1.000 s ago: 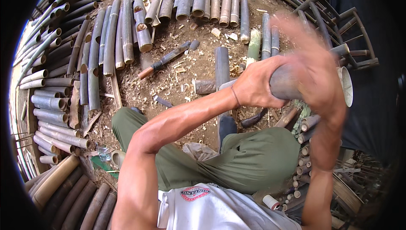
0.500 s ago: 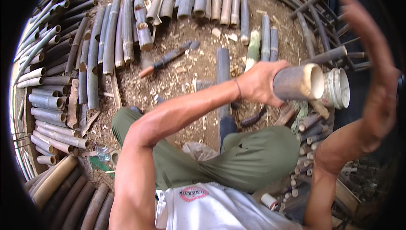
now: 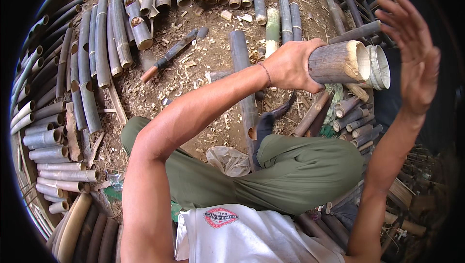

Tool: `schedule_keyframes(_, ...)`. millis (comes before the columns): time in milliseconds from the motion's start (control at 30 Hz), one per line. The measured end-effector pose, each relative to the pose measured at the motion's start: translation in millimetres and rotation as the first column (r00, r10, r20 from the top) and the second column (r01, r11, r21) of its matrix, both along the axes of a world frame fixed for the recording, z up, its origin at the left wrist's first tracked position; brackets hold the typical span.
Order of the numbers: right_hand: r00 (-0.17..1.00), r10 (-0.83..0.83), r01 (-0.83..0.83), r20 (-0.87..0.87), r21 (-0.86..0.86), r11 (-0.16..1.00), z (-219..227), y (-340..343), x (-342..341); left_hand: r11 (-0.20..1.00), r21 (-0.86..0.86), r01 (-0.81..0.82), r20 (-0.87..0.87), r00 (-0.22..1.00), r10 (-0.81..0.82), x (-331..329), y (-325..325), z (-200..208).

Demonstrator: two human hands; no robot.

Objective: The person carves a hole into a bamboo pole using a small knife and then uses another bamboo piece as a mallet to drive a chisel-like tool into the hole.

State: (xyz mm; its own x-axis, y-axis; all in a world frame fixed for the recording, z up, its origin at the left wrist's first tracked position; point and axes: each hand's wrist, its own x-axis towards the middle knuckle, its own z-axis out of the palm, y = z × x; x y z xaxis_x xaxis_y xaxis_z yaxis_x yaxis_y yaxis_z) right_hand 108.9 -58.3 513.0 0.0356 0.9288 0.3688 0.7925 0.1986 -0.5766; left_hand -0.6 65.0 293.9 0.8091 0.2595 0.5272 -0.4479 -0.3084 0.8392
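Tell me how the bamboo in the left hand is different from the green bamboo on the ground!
The held bamboo is mostly grey-brown; the green bamboo is green and pale. The held bamboo is up in the left hand; the green bamboo lies on the ground. Both are cut bamboo pieces.

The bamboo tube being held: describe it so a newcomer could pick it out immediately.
From the green trousers, look up the picture to the left hand. It grips a short, grey-brown bamboo tube, its pale open end facing right. Unlike the bamboo pieces lying on the ground, it is held up.
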Motion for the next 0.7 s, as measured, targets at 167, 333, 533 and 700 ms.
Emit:
schedule_keyframes(167, 0.894, 0.015, 0.07, -0.447, 0.171, 0.983, -134, 2, -27, 0.993, -0.029, -0.116, 0.052, 0.992, 0.118, -9, 3, -46)
schedule_keyframes(333, 0.806, 0.26, -0.13, -0.532, 0.27, 0.954, -199, 23, -9, 0.823, -0.052, -0.565, 0.053, 0.822, 0.567, -15, -28, -126)
schedule_keyframes(533, 0.752, 0.455, -0.319, -0.476, 0.341, 0.884, -193, 1, -19, 0.816, -0.061, -0.574, 0.094, 0.811, 0.577, -23, -46, -120)
schedule_keyframes(700, 0.8, 0.176, 0.062, -0.574, 0.371, 0.926, -186, 26, -25, 0.805, -0.124, -0.581, -0.001, 0.811, 0.585, -3, -37, -99)
